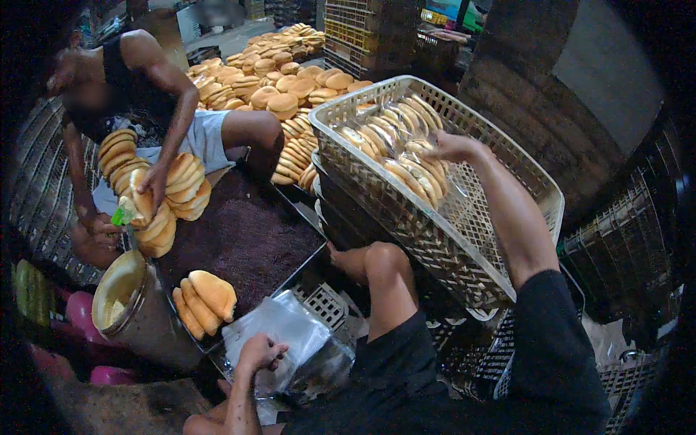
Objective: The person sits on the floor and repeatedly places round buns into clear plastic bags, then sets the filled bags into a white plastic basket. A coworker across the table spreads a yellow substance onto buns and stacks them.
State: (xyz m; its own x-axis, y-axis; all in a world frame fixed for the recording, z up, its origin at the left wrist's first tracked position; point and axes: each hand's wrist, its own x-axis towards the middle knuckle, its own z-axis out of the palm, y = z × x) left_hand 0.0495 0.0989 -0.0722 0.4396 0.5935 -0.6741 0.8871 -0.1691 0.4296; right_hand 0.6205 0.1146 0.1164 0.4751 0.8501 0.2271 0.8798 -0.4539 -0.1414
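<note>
My right hand (457,148) reaches into a pale plastic crate (473,239) and grips a clear bag of sliced buns (424,168). More bagged buns (389,128) lie beside it at the crate's far end. My left hand (262,350) is curled over a stack of clear plastic bags (293,331) by my knee; whether its fingers pinch a bag cannot be made out. Just beyond the stack, a few unbagged buns (205,302) lean together at the near corner of a dark-surfaced tray (244,239).
Across the tray, a co-worker's hand (152,187) holds a bun among stacked buns (185,185); their other hand (103,231) is near a green-and-cream tool (124,213). A bucket of pale spread (122,299) stands at left. Heaped buns (283,81) and stacked crates (350,38) lie behind.
</note>
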